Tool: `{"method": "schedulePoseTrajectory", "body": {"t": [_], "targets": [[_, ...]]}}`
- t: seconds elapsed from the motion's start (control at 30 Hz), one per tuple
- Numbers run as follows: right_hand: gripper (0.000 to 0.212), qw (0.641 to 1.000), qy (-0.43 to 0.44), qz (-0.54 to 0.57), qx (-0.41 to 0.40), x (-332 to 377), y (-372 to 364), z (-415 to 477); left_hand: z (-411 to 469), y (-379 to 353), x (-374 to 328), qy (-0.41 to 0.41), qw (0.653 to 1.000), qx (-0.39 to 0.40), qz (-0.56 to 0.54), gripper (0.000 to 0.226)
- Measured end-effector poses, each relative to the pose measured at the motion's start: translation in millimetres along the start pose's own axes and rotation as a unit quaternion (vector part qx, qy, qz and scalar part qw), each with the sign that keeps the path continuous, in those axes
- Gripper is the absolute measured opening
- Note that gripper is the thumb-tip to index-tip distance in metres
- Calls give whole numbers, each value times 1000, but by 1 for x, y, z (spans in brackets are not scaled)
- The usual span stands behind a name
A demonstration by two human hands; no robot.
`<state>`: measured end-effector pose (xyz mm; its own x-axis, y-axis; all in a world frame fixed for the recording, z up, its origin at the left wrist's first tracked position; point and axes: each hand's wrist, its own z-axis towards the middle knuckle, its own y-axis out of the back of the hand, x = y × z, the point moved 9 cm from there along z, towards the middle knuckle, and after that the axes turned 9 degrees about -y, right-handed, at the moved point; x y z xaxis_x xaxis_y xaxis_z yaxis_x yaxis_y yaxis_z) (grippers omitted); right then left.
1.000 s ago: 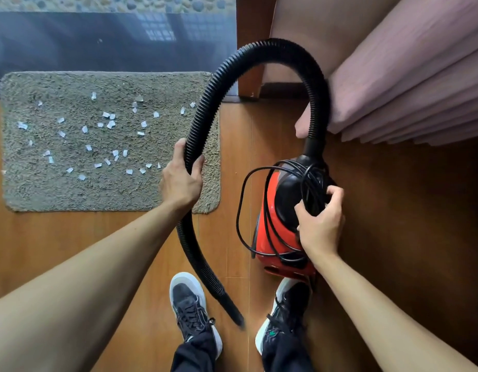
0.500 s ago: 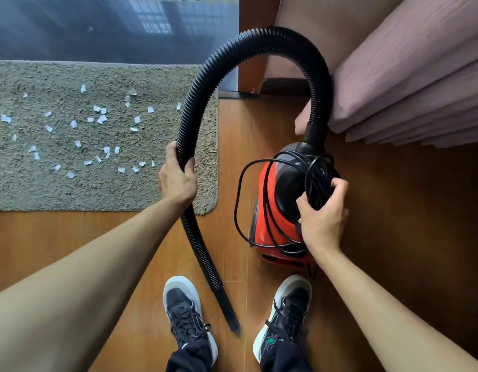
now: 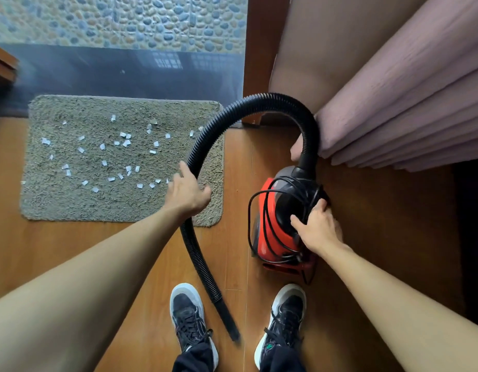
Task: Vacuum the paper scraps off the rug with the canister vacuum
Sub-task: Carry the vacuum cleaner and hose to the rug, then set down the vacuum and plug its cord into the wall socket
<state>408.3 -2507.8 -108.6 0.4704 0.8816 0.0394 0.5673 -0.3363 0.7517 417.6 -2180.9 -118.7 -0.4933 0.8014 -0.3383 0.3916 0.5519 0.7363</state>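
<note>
Left hand [image 3: 188, 193] wrapped around black ribbed hose [image 3: 205, 142], over right edge of shaggy grey-green rug [image 3: 71, 202]. Right hand [image 3: 317, 226] closed on black top of red canister vacuum [image 3: 270, 234], dark cord [image 3: 255, 210] looped loosely round the body. Hose arcs up from canister, brushing pink pleated curtain [image 3: 407, 108]; nozzle end [image 3: 228, 322] hangs between two dark sneakers [image 3: 188, 315]. White paper scraps [image 3: 125, 142] scattered across rug on wooden floor [image 3: 380, 237]
</note>
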Motion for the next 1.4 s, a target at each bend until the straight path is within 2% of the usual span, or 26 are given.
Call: {"method": "schedulePoseTrajectory", "body": {"t": [0.13, 0.23, 0.33, 0.67, 0.83, 1.03, 1.17, 1.4], "targets": [[92, 994, 40, -100, 13, 20, 48, -28, -33, 45, -41, -97, 985, 33, 142, 74], [89, 987, 104, -126, -8, 50, 96, -58, -60, 89, -74, -143, 973, 28, 181, 63], [87, 977, 159, -141, -29, 78, 150, -92, -90, 140, -106, -172, 961, 9, 217, 65], [85, 944, 254, -183, -110, 119, 349, -227, -214, 323, -207, -214, 936, -88, 266, 85], [86, 926, 293, -188, -147, 115, 427, -301, -284, 383, -259, -250, 924, -122, 264, 74], [85, 918, 315, -170, -168, 83, 477, -362, -349, 404, -311, -300, 906, -132, 268, 68], [86, 920, 312, -164, -171, 48, 483, -372, -368, 387, -337, -322, 896, -114, 283, 77], [86, 948, 252, -126, -144, -17, 464, -347, -366, 334, -379, -384, 854, -77, 342, 75]]}}
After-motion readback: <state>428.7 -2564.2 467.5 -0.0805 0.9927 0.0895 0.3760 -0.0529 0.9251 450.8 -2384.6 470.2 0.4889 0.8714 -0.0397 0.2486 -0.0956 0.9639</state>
